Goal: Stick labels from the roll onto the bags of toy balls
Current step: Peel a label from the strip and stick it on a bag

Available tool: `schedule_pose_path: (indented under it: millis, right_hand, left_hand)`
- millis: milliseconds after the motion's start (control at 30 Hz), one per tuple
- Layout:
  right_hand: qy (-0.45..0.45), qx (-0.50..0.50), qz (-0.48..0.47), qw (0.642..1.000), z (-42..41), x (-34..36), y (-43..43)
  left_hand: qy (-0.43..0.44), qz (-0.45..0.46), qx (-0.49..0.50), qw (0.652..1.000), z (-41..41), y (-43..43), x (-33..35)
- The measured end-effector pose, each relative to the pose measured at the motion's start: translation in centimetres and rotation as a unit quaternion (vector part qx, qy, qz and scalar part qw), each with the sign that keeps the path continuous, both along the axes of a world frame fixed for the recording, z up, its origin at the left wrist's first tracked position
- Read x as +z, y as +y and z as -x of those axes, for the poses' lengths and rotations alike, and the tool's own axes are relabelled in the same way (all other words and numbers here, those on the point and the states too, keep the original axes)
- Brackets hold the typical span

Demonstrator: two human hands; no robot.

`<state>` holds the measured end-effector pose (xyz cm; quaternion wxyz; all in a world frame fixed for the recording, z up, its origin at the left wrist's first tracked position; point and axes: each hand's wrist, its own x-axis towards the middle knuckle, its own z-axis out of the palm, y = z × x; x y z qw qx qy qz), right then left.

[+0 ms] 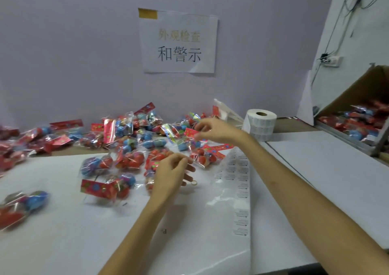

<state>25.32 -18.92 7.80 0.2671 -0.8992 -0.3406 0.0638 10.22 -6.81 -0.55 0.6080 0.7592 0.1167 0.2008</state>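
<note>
Label roll (261, 125) question, A asking: where's it sitting, and where are the bags lying?

B answering: it's standing on end toward the far right part of the bench (63, 232), close to the wall (63, 64). Its label strip (242, 190) is trailing off it and running down toward the near edge, with printed labels showing along its right side. The bags of toy balls (130, 135) are lying in a heap along the far edge and spreading out to the far left corner, with a few lying loose nearer the left edge. More bags are sitting in a cardboard box (357, 93) that's leaning at the right side.

A: and the hands, what are they doing?

B: the left hand (172, 173) is hovering over the near side of the heap, just left of the strip. Its fingers are curling, with thumb and forefinger tips touching. The right hand (212, 131) is hanging further in, over the far side of the heap, fingers bending down at a bag's red header card (190, 132). Honestly the blur's too heavy there, so I can't tell whether either hand is actually holding anything. A small yellowish ring (194, 183) is lying on the bench just beside the left hand's fingers. A paper sign (179, 43) is hanging taped on the wall above the heap.
</note>
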Motion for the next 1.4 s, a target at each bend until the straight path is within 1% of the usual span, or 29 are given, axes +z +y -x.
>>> schedule_pose_path:
  millis: [33, 67, 133, 167, 233, 267, 300, 367, 467, 600, 700, 833, 933, 1000, 1067, 1133, 1200, 1267, 1400]
  right_hand:
    - [0.008, -0.011, 0.066, 0.998, 0.0, -1.0, 0.8]
    - [0.02, -0.04, 0.103, 0.994, 0.0, -2.1, 1.5]
    - [0.033, -0.126, 0.116, 0.985, 0.0, -4.6, 2.2]
    - [0.021, -0.16, 0.121, 0.979, 0.0, -5.8, 2.4]
    - [-0.01, -0.197, 0.131, 0.972, -0.1, -7.4, 2.5]
    - [-0.019, -0.205, 0.121, 0.971, -0.1, -7.8, 2.5]
    - [-0.021, -0.208, 0.098, 0.973, 0.0, -7.9, 2.4]
    - [-0.013, -0.201, 0.021, 0.979, 0.0, -7.8, 2.0]
    - [-0.005, -0.159, -0.089, 0.983, 0.7, -7.5, 1.1]
    - [-0.001, -0.102, -0.183, 0.978, 2.4, -7.1, 0.1]
    - [0.007, -0.031, -0.239, 0.971, 3.8, -6.9, -0.6]
    - [0.04, 0.064, -0.286, 0.955, 5.2, -6.3, -1.0]
    - [0.083, 0.104, -0.334, 0.933, 5.3, -5.6, -1.3]
    - [0.098, 0.068, -0.38, 0.917, 5.2, -5.4, -1.3]
    - [0.113, -0.011, -0.408, 0.906, 5.1, -5.4, -1.2]
    - [0.177, -0.057, -0.405, 0.895, 5.0, -5.5, -1.1]
    - [0.254, -0.062, -0.382, 0.886, 5.0, -5.8, -1.1]
    - [0.296, -0.048, -0.373, 0.878, 5.2, -6.1, -0.8]
    - [0.266, -0.027, -0.402, 0.876, 5.6, -6.4, -0.2]
  left_hand:
    - [0.002, 0.001, 0.005, 1.0, 0.0, 0.1, 0.0]
    - [0.003, 0.002, 0.01, 1.0, -0.1, 0.1, 0.0]
    - [0.004, 0.01, 0.02, 1.0, -0.2, 0.2, 0.1]
    - [0.002, 0.016, 0.024, 1.0, -0.2, 0.3, 0.1]
    - [0.003, 0.029, 0.034, 0.999, -0.2, 0.3, 0.0]
    - [0.008, 0.038, 0.037, 0.999, -0.2, 0.3, -0.1]
    - [0.015, 0.047, 0.036, 0.998, -0.2, 0.4, -0.1]
    - [0.028, 0.055, 0.03, 0.998, -0.3, 0.4, -0.2]
    - [0.032, 0.053, 0.029, 0.998, -0.4, 0.5, -0.3]
    - [0.032, 0.043, 0.028, 0.998, -0.4, 0.5, -0.2]
    - [0.033, 0.043, 0.016, 0.998, -0.3, 0.4, -0.1]
    - [-0.009, 0.129, -0.036, 0.991, -0.2, 0.6, 0.2]
    - [-0.036, 0.186, -0.044, 0.981, 0.0, 1.0, 0.3]
    - [-0.037, 0.216, -0.032, 0.975, -0.1, 1.2, 0.4]
    - [-0.032, 0.234, -0.018, 0.972, -0.3, 1.3, 0.4]
    - [-0.032, 0.242, -0.01, 0.97, -0.3, 1.4, 0.5]
    - [-0.035, 0.242, -0.012, 0.97, -0.3, 1.4, 0.4]
    - [-0.041, 0.238, -0.022, 0.97, -0.2, 1.4, 0.4]
    - [-0.045, 0.244, -0.031, 0.968, 0.0, 1.1, 0.7]
